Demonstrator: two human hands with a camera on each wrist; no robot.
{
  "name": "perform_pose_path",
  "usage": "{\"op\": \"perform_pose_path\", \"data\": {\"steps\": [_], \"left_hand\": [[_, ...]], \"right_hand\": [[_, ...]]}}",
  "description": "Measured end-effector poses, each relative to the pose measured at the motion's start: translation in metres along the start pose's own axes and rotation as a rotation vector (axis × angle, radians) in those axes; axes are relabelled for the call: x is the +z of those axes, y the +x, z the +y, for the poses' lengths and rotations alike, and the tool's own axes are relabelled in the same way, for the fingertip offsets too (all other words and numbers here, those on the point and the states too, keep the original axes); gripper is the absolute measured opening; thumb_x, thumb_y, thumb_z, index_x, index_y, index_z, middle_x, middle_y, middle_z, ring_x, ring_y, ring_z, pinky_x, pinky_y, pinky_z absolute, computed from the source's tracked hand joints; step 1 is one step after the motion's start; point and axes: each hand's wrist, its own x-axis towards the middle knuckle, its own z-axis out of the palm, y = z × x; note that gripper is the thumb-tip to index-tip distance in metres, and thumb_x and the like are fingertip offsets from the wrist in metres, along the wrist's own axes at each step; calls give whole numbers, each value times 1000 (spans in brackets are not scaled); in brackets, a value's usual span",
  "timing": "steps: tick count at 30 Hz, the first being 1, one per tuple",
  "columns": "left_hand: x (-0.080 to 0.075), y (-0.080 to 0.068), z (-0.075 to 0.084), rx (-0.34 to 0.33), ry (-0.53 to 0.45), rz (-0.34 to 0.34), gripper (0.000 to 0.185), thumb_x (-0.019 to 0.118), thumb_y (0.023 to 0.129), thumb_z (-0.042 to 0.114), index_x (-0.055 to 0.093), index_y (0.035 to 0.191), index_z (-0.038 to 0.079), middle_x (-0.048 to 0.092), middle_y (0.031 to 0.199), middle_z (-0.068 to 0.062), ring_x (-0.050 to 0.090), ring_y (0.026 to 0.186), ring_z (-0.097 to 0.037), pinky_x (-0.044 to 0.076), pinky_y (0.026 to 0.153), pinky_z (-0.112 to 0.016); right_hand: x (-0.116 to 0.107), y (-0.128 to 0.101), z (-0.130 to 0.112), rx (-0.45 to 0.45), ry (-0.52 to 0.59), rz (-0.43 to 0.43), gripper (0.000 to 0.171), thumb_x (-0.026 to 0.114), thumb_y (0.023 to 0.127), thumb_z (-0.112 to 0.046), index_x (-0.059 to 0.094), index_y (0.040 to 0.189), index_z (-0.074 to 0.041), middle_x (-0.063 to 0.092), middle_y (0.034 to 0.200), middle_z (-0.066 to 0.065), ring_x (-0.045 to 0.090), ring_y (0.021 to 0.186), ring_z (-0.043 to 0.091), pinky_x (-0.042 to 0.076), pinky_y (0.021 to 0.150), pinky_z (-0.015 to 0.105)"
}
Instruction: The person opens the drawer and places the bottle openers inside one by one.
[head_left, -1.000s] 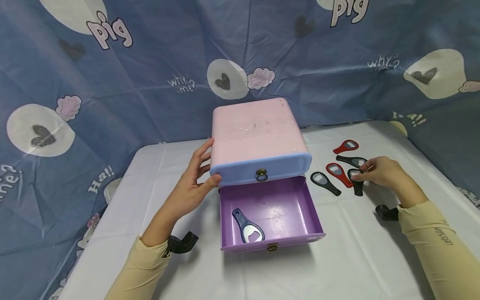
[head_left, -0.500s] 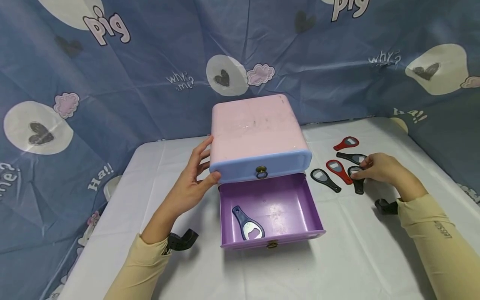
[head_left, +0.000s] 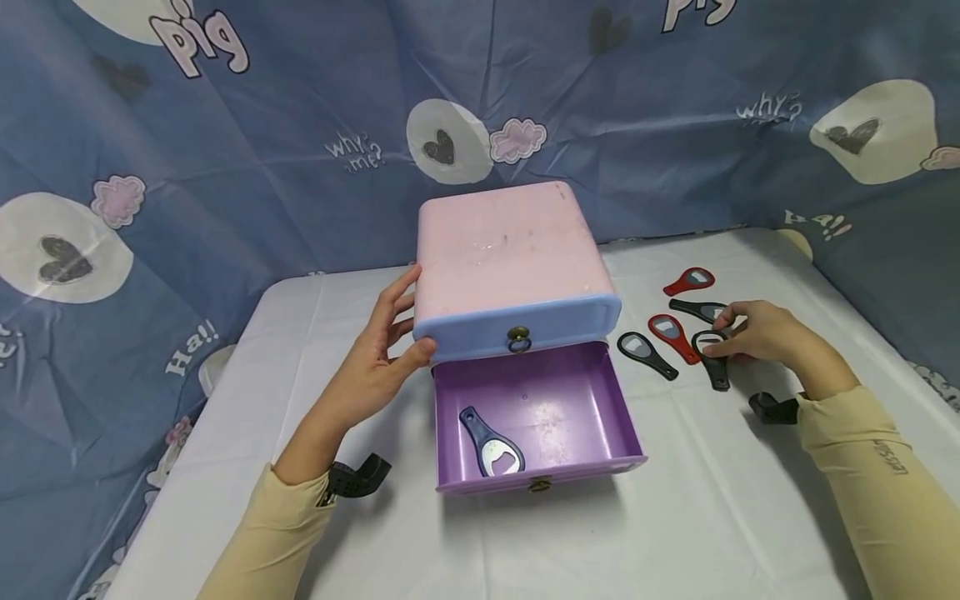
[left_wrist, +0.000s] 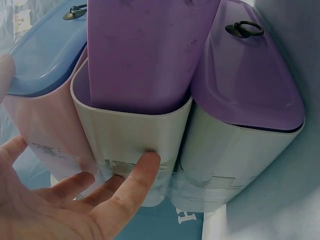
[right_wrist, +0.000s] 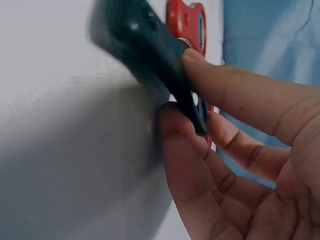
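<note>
My right hand (head_left: pixel 772 340) pinches a black bottle opener (head_left: pixel 717 372) by its round head, at the right of the table. In the right wrist view the thumb lies on one face of this black opener (right_wrist: pixel 150 42) and fingers are behind it, with its handle tilted off the white cloth. My left hand (head_left: pixel 367 379) rests against the left side of the small drawer cabinet (head_left: pixel 510 250), its thumb at the blue front's corner. The left wrist view shows its fingers extended along the cabinet's side. A dark blue bottle opener (head_left: pixel 483 433) lies in the pulled-out purple drawer (head_left: pixel 570 417).
Left of the right hand lie a black opener (head_left: pixel 648 357) and a red opener (head_left: pixel 675 337). Behind them are another black opener (head_left: pixel 693 309) and a red opener (head_left: pixel 690 282). A second purple drawer (left_wrist: pixel 250 75), below the pulled-out one, is closed. A printed blue curtain (head_left: pixel 300 108) hangs behind.
The black opener in my right hand has shifted slightly toward the near side, away from the red one beside it. My left hand keeps its place on the cabinet. The head view has tilted slightly.
</note>
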Motion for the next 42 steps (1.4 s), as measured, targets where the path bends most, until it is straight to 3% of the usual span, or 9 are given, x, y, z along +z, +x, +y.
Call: {"op": "perform_pose_path", "data": {"steps": [7, 14, 19, 30, 42], "left_hand": [[1, -1, 0, -8, -4, 5, 81, 68, 108, 27, 19, 171, 43, 30, 173, -11, 45, 151, -46, 65, 94, -38], [2, -2, 0, -10, -2, 7, 82, 68, 108, 25, 19, 171, 42, 30, 173, -12, 45, 151, -47, 66, 94, -39], [2, -2, -1, -5, -3, 8, 81, 68, 108, 26, 19, 171, 42, 30, 172, -12, 45, 150, -48, 65, 93, -37], [1, -3, 0, -5, -4, 9, 81, 68, 108, 26, 19, 171, 42, 31, 171, -12, 46, 150, -47, 64, 93, -33], [1, -2, 1, -8, 2, 4, 81, 68, 108, 26, 19, 171, 43, 31, 171, -12, 45, 151, -47, 65, 95, -36]], "right_hand": [[-4, -4, 6, -14, 63, -10, 53, 86, 92, -22, 63, 125, 12, 74, 95, 10, 66, 72, 11, 56, 64, 28], [-8, -9, 9, -3, 101, -22, 57, 84, 95, -18, 63, 136, 15, 72, 88, -2, 65, 74, 6, 58, 66, 25], [-11, -14, 5, -7, 168, -19, 58, 80, 98, -14, 57, 141, 18, 73, 87, -3, 71, 76, 7, 63, 69, 26], [-17, -28, -14, -72, 208, 37, 58, 80, 99, -19, 58, 141, 14, 75, 92, -6, 74, 78, 5, 63, 73, 24], [-26, -53, -51, -186, 252, 129, 52, 83, 97, -17, 65, 138, 8, 71, 89, -9, 74, 77, 2, 64, 74, 22]]}}
